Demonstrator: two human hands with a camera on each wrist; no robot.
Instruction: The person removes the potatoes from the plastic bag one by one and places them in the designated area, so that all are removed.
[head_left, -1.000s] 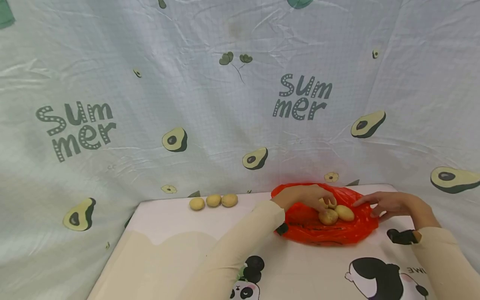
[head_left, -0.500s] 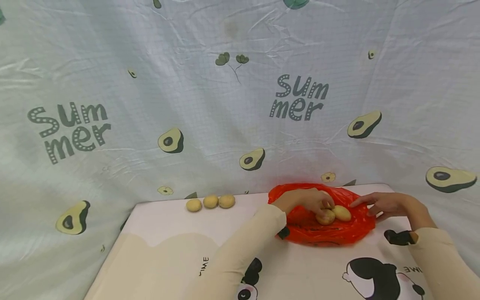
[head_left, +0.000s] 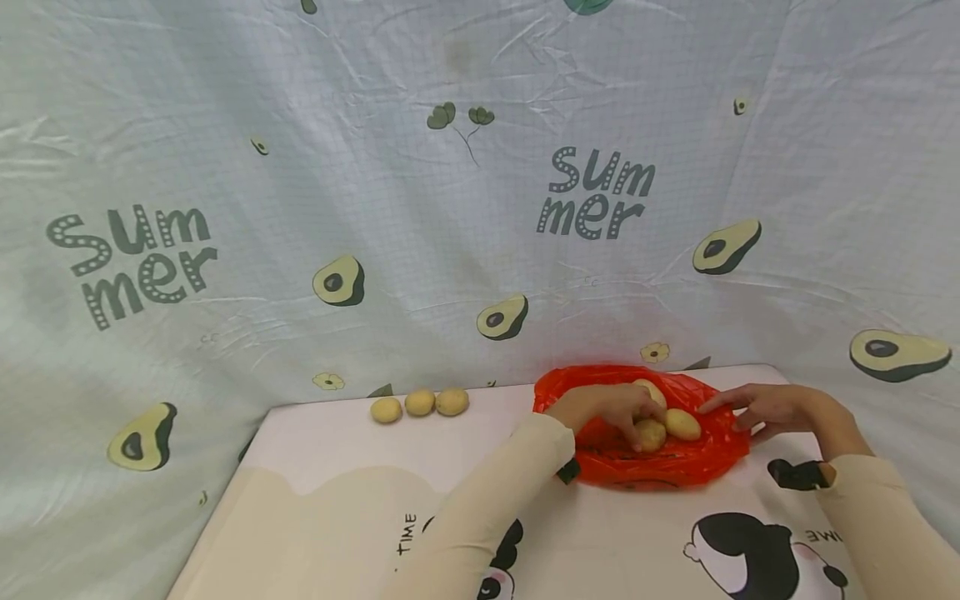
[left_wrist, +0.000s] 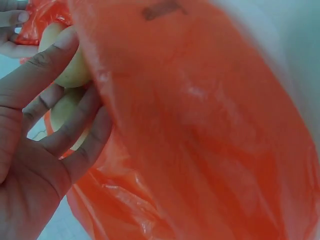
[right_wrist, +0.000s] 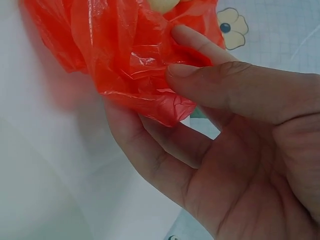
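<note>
An opened red plastic bag (head_left: 652, 477) lies on the table at right in the head view, with yellow potatoes inside. My left hand (head_left: 613, 407) reaches over its left side and pinches the front potato (head_left: 651, 437). A second potato (head_left: 682, 425) sits to its right and a third (head_left: 651, 392) behind. In the left wrist view the thumb lies along a potato (left_wrist: 76, 70), with the other fingers by another potato (left_wrist: 64, 107) below. My right hand (head_left: 780, 410) holds the bag's right edge between thumb and fingers, as the bunched red plastic (right_wrist: 145, 75) in the right wrist view shows.
Three potatoes (head_left: 420, 403) stand in a row near the table's back edge, left of the bag. Behind the table (head_left: 330, 450) hangs a pale curtain (head_left: 420, 208) printed with avocados. Dark straps sit at both wrists.
My left fingers have shifted from the rear potato toward the front one, so the rear potato shows more. The right hand stays on the bag's edge. The head view has turned slightly.
</note>
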